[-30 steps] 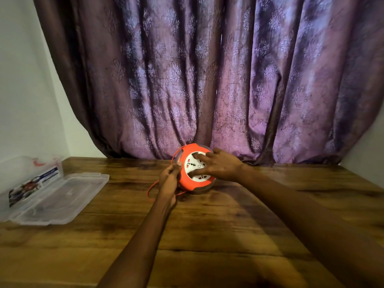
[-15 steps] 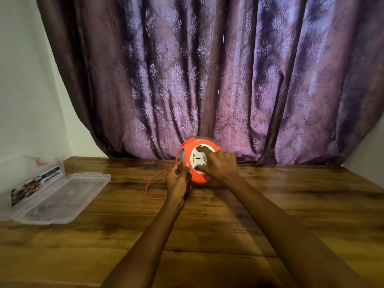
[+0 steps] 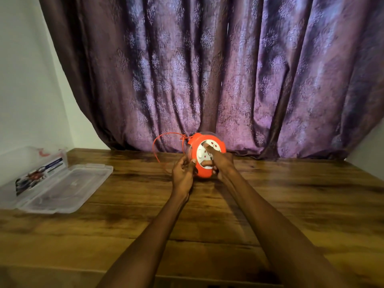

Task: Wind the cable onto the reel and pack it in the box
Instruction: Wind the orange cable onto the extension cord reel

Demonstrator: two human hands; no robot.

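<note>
since a second ago reel has tipped upright, cable looping up-left. right hand grips its face; left hand pinches cable just left, nearer the slack. open box lies far left.

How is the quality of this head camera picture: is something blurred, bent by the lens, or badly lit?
Head view: the lens is wide, so the curtain folds lean outward at the edges. Head view: the left hand, the right hand and the orange reel are slightly smeared; the cable loop stays readable. Head view: light is dim and purple-tinted, with soft sheen on the wooden table and the clear box.
</note>
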